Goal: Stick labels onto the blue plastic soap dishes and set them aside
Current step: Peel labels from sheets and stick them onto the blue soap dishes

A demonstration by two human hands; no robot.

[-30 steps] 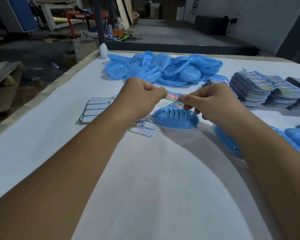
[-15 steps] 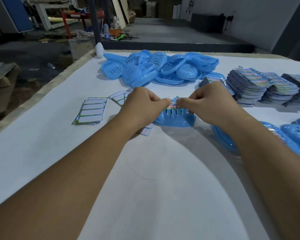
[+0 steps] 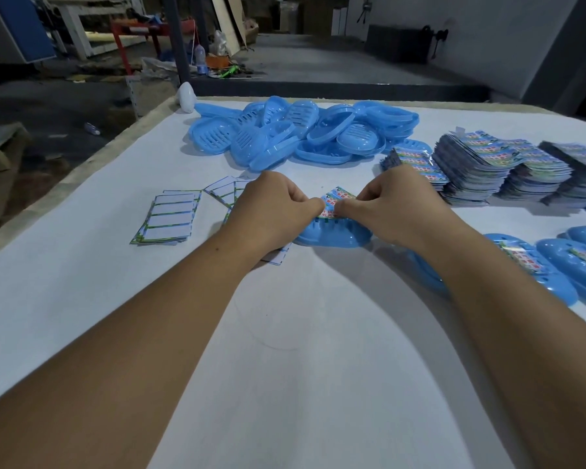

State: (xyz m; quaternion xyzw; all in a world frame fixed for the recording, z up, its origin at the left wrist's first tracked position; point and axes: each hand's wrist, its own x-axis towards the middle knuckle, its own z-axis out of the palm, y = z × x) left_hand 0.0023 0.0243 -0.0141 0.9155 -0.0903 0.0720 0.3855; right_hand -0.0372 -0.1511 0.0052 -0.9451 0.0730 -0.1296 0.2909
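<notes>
A blue slotted soap dish (image 3: 332, 233) lies upside down on the white table, in front of me. A small colourful label (image 3: 335, 201) rests on its top. My left hand (image 3: 271, 211) pinches the label's left end and my right hand (image 3: 393, 206) pinches its right end, thumbs almost touching above the dish. A heap of unlabelled blue dishes (image 3: 301, 133) lies at the far middle of the table. Labelled blue dishes (image 3: 555, 265) sit at the right edge.
Stacks of colourful label sheets (image 3: 494, 170) stand at the right, behind my right hand. Used white backing papers (image 3: 168, 220) lie to the left, more under my left wrist. A white object (image 3: 186, 96) sits at the table's far left corner. Beyond the table edge is a cluttered workshop floor.
Both hands have come down with the label, from above the dish onto its top, and the thumbs have drawn closer together. The dish has not moved.
</notes>
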